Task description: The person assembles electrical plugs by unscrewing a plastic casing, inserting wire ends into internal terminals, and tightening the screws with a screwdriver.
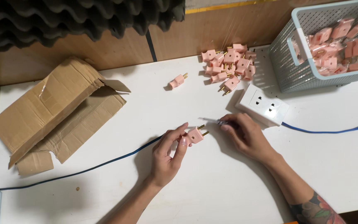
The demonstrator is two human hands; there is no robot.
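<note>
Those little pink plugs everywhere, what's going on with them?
A person's left hand pinches one pink two-pin plug over the white table, while the right hand holds a small screwdriver beside it. More plugs sit in a pile and a pale blue basket, near a white socket box.

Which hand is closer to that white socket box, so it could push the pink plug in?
The right hand: it lies just beside the white socket box and grips a small tool. But the left hand pinches the pink plug, prongs aimed toward the box, so the left would probably carry it over.
</note>
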